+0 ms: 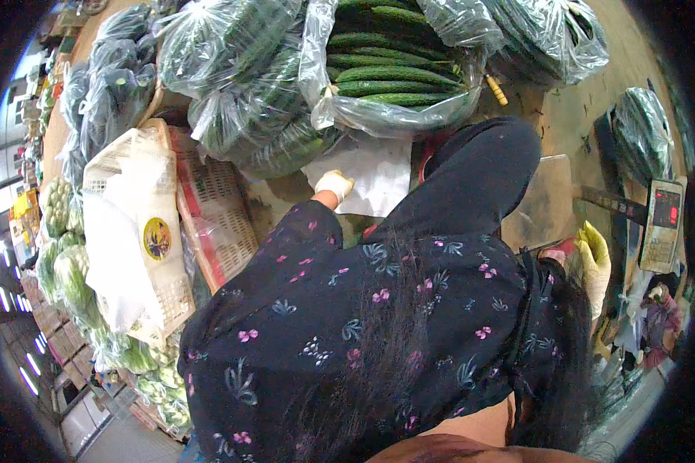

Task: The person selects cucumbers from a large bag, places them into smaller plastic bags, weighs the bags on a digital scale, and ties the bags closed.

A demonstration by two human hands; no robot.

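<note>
My left hand (pixel 334 186), in a whitish glove, has its fingers curled against a white sheet (pixel 378 174) in front of my bent knee. What it may grip is hidden. Out to my right, my right hand (pixel 593 266) wears a pale yellow-green glove. Its fingers are stretched out and nothing shows in them. Beyond the sheet stands a clear plastic bag (pixel 320 85), its mouth spread wide around several long, dark green cucumbers (pixel 398 75). Filled cucumber bags (pixel 235 54) lie to its left, and another bag (pixel 544 35) is at its right.
A cream plastic crate (pixel 96 181) with white sheeting and a red-edged crate (pixel 197 224) stand at left. Bagged vegetables (pixel 73 274) line the far left. At right are a scale display (pixel 662 224) and a bagged bundle (pixel 641 135). A yellow handle (pixel 496 90) lies beside the cucumber bag.
</note>
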